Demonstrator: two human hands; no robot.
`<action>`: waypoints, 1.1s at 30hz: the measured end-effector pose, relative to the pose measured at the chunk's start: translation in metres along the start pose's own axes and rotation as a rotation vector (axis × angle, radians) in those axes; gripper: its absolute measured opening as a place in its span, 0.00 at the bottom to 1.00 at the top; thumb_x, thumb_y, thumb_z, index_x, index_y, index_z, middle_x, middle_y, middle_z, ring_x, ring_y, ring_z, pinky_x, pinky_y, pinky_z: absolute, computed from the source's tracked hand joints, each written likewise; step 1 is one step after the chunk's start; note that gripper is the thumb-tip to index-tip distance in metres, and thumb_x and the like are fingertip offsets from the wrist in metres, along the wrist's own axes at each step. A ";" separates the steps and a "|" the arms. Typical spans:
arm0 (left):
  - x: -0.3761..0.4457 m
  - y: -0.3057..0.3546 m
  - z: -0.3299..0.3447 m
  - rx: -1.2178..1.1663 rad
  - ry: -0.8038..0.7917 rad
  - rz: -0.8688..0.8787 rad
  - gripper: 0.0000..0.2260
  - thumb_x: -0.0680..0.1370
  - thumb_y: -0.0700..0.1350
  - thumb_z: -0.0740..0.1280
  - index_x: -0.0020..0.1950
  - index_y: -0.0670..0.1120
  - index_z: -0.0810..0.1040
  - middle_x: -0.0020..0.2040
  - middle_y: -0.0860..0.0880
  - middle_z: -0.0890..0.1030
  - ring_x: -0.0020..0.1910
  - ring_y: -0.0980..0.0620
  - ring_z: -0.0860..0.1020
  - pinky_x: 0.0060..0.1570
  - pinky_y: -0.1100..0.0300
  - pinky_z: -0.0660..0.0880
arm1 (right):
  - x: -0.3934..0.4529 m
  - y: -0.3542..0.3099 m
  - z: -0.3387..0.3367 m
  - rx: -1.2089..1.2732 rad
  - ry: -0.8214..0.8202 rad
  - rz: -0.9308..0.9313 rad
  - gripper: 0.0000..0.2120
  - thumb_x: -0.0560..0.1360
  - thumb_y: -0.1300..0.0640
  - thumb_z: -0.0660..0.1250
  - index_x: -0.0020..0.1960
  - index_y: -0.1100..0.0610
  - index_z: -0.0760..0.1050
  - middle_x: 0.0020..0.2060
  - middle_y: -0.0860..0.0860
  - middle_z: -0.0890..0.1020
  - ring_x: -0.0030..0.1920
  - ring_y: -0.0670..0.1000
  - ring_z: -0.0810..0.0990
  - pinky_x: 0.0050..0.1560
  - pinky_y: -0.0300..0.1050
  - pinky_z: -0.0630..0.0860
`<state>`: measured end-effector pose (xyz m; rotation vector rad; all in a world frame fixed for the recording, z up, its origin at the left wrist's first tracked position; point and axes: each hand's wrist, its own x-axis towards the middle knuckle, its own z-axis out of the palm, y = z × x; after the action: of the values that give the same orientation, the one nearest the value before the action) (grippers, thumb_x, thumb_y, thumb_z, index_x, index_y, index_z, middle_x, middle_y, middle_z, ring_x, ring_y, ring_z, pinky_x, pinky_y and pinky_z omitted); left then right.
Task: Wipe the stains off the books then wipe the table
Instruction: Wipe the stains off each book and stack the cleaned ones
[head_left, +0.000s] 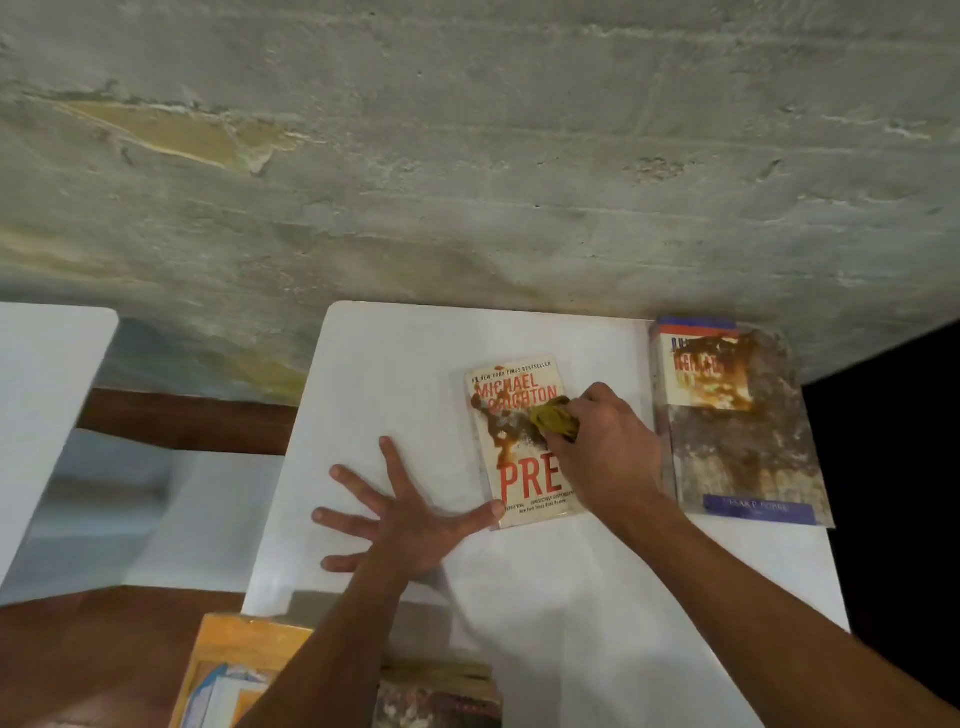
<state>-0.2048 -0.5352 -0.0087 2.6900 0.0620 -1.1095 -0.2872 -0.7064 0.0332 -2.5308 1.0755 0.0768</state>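
Hands split the work. Left hand (402, 525) lies flat on the white desk (395, 364), fingers spread, thumb tip against the near-left corner of the Prey paperback (511, 457), likely bracing it so it doesn't slide under the rubbing. Right hand (602, 441) bunches a yellow-green cloth (556, 422) and presses it on the cover at the edge of the brown stain (501, 431), which looks mostly unwiped. Second stained book (706, 371) sits on a bigger worn book (748, 441) at the desk's right edge, apart, probably queued next. More books (234, 670) at the near edge.
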 end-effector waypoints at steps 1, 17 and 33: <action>0.000 0.000 -0.001 0.002 -0.003 -0.017 0.70 0.44 0.80 0.62 0.72 0.63 0.21 0.71 0.46 0.17 0.73 0.31 0.26 0.68 0.24 0.39 | -0.003 0.001 0.002 -0.003 -0.008 -0.009 0.12 0.76 0.42 0.67 0.50 0.51 0.79 0.45 0.44 0.73 0.42 0.46 0.78 0.38 0.46 0.80; -0.001 -0.004 -0.007 -0.024 -0.109 -0.016 0.70 0.41 0.82 0.64 0.61 0.66 0.14 0.66 0.47 0.12 0.71 0.30 0.23 0.67 0.23 0.37 | 0.020 -0.002 -0.006 -0.020 -0.053 -0.039 0.13 0.77 0.40 0.66 0.48 0.51 0.74 0.46 0.46 0.77 0.43 0.47 0.78 0.39 0.43 0.75; -0.002 -0.005 -0.005 -0.017 -0.057 0.005 0.70 0.41 0.83 0.62 0.64 0.65 0.14 0.65 0.46 0.12 0.72 0.30 0.23 0.68 0.25 0.36 | 0.055 -0.015 -0.009 -0.093 -0.092 -0.071 0.11 0.77 0.45 0.69 0.53 0.52 0.77 0.46 0.52 0.80 0.44 0.50 0.79 0.48 0.49 0.80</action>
<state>-0.2033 -0.5286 -0.0044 2.6407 0.0541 -1.1773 -0.2388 -0.7378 0.0350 -2.6180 0.9665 0.2261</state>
